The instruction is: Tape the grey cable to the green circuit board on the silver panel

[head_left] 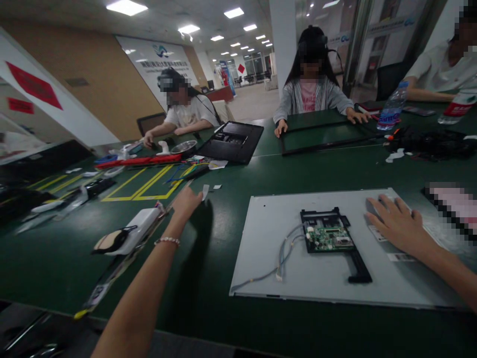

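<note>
The right hand (397,223) rests spread on the right part of the grey panel (266,223). Left of the panel, the left hand (188,201) has fingers drawn in at a white scrap (205,192); grip cannot be confirmed. A circuit board (330,239) lies mid-panel. The step appears to be scrap handling; the next move calls for a steady panel.

White wall sign (154,70): bears a blue emblem (161,50) over a line of dark Chinese characters, too blurred to read. Band (395,27) across glass, upper right: repeats a similar blue emblem beside faint lettering. Bottle (399,97) with blue label (388,118): lettering indistinct. Far-right bottle, red label (461,105): white characters, unreadable. Pink shirt (308,89) of person opposite: red lettering, illegible. Pale panel (264,243): carries a white label (401,257), print too small.
</note>
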Tool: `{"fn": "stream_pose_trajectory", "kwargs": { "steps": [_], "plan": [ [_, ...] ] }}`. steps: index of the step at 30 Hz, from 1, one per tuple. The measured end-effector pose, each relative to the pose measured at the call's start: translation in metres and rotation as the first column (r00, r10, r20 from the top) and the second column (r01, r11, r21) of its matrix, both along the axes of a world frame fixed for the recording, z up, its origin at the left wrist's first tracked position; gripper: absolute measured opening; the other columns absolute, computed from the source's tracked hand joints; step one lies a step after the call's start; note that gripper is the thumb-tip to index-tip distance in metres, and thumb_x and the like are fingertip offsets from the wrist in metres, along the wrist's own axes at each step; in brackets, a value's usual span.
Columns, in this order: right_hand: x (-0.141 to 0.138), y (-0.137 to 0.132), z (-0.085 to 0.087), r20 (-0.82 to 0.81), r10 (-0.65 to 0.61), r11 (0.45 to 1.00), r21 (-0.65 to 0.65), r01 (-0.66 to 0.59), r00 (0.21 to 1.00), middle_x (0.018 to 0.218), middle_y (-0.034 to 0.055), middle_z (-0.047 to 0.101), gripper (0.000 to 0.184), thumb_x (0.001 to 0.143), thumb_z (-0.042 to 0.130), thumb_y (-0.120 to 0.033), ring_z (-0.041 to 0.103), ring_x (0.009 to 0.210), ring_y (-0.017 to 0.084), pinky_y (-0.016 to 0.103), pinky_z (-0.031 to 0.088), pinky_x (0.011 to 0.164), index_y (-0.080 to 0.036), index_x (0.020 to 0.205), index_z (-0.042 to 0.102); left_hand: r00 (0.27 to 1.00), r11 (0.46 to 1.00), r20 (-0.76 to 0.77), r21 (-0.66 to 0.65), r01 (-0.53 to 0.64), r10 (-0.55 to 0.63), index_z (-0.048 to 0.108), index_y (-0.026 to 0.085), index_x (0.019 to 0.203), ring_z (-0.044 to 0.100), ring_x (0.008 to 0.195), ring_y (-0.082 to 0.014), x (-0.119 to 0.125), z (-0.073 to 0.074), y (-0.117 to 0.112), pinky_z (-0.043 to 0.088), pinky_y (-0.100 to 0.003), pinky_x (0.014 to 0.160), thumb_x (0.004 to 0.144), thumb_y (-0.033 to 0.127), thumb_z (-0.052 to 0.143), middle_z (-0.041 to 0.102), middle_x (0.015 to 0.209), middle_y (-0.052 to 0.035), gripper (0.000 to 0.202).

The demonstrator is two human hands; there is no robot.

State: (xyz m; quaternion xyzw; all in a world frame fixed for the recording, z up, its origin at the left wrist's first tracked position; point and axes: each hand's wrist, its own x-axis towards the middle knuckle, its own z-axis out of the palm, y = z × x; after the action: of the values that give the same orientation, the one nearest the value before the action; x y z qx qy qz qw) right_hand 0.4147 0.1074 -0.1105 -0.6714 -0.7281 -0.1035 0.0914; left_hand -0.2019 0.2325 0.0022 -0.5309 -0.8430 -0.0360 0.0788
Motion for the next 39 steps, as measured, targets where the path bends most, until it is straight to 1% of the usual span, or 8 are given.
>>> {"fn": "stream_pose_trajectory", "kwargs": {
  "steps": [3,7,14,22,24,27,32,39],
  "plan": [
    [0.000,0.000,0.001,-0.003,0.004,1.000,-0.001,-0.004,1.000,0.144,0.0174,0.043,0.059,0.094,0.022,-0.053,0.040,0.125,0.044,0.070,0.042,0.085,-0.022,0.139,0.044,0.969,0.989,-0.236,0.112,0.098,-0.069,0.055,0.006,0.116,0.057,0.106,-0.0353,0.016,-0.003,0.002,0.046,-0.042,0.085,0.088,0.043,0.043,0.060,0.113,-0.0229,0.047],
    [-0.003,-0.002,0.004,-0.012,0.010,1.000,-0.005,-0.010,1.000,0.144,0.0180,0.042,0.060,0.094,0.022,-0.053,0.040,0.126,0.045,0.071,0.041,0.085,-0.021,0.139,0.045,0.903,0.941,-0.287,0.020,0.338,-0.319,0.059,0.011,0.108,0.056,0.107,-0.0321,0.040,-0.009,0.013,0.044,-0.040,0.089,0.089,0.038,0.047,0.061,0.110,-0.0183,0.035],
    [-0.004,0.000,0.004,-0.029,-0.014,1.000,-0.014,0.013,0.999,0.143,0.0177,0.044,0.059,0.094,0.023,-0.053,0.040,0.127,0.045,0.072,0.041,0.085,-0.022,0.139,0.044,0.950,0.962,-0.156,-0.027,0.271,-0.272,0.067,0.012,0.099,0.062,0.098,-0.0294,0.055,-0.021,0.031,0.048,-0.037,0.083,0.089,0.026,0.045,0.066,0.104,-0.0187,0.028],
    [-0.006,0.000,0.003,-0.082,-0.038,0.999,-0.020,0.036,0.996,0.145,0.0164,0.043,0.058,0.093,0.026,-0.053,0.036,0.130,0.046,0.076,0.036,0.086,-0.022,0.139,0.044,0.912,0.920,-0.143,0.019,0.391,-0.384,0.071,0.016,0.099,0.063,0.101,-0.0276,0.088,-0.001,0.025,0.047,-0.037,0.086,0.092,0.023,0.040,0.068,0.107,-0.0143,0.032],
    [-0.009,0.000,0.004,-0.098,-0.060,0.998,0.005,0.061,0.993,0.145,0.0170,0.043,0.058,0.093,0.027,-0.052,0.031,0.133,0.048,0.081,0.031,0.087,-0.021,0.138,0.045,0.845,0.842,-0.106,0.090,0.532,-0.523,0.071,0.018,0.100,0.062,0.101,-0.0249,0.117,0.002,0.010,0.046,-0.035,0.088,0.094,0.025,0.041,0.069,0.108,-0.0107,0.032],
    [-0.017,0.001,0.014,-0.177,-0.017,0.995,0.095,0.035,0.984,0.145,0.0190,0.043,0.058,0.093,0.032,-0.050,0.023,0.138,0.046,0.080,0.025,0.094,-0.016,0.139,0.044,0.624,0.605,0.013,0.256,0.754,-0.782,0.072,0.020,0.098,0.062,0.098,-0.0201,0.177,0.003,-0.027,0.046,-0.032,0.088,0.094,0.023,0.045,0.071,0.102,-0.0061,0.027],
    [-0.052,-0.010,0.052,-0.416,0.385,0.920,0.238,-0.311,0.824,0.140,0.0128,0.050,0.053,0.092,0.046,-0.040,0.042,0.132,0.027,0.051,0.037,0.108,-0.020,0.140,0.041,0.295,0.300,0.058,0.242,0.923,-0.954,0.071,0.019,0.097,0.062,0.087,-0.0182,0.264,0.004,-0.098,0.046,-0.033,0.080,0.094,0.024,0.052,0.072,0.092,-0.0041,0.020],
    [-0.099,-0.041,0.082,-0.469,0.604,0.796,0.305,-0.523,0.645,0.109,0.0068,0.069,0.022,0.091,0.053,-0.027,0.064,0.103,0.020,0.041,0.052,0.092,-0.022,0.110,0.063,0.137,0.143,0.041,0.213,0.967,-0.990,0.068,0.019,0.101,0.060,0.086,-0.0175,0.299,-0.004,-0.139,0.043,-0.032,0.074,0.096,0.024,0.049,0.072,0.092,-0.0011,0.021]
  ]
}}
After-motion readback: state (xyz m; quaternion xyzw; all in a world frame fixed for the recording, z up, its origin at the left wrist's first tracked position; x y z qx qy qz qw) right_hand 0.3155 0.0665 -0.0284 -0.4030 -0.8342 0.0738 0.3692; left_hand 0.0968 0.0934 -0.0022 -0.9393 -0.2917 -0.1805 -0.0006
